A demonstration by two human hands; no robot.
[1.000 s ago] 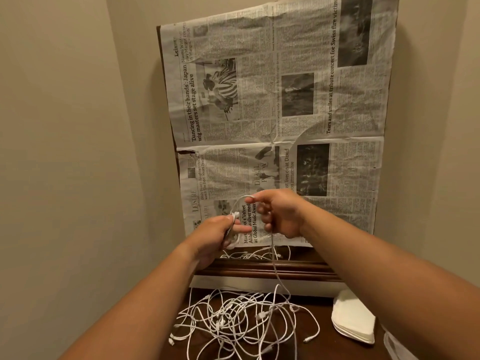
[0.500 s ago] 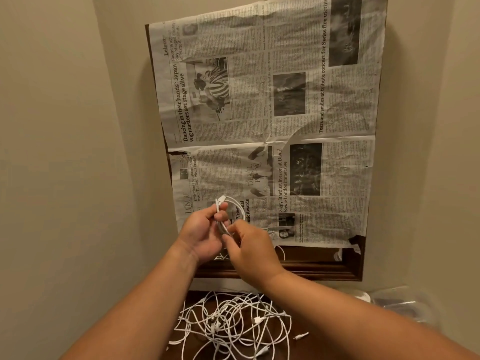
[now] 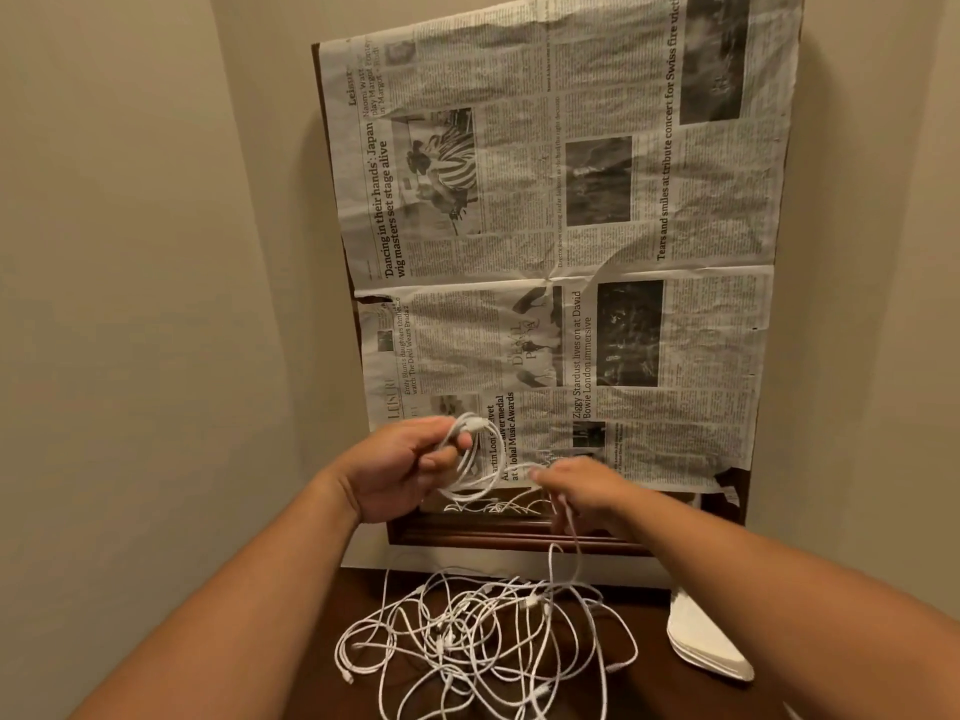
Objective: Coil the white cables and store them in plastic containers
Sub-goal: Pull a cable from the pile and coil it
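it looked like a home: a plain room corner, not a workplace. bare beige walls (image 3: 130, 252) met at 11 o'clock. at 12 o'clock a dark wood frame (image 3: 493, 532) stood against the wall, its face covered with newspaper (image 3: 571, 252) open at leisure pages. at 6 o'clock a dark wood table (image 3: 363, 589) bore tangled white cables (image 3: 483, 631), with a white plastic stack (image 3: 701, 641) at 4 o'clock.

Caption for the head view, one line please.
Left hand holds a white cable coil; the blurred right hand guides its loose end up from the tangled pile on the table.
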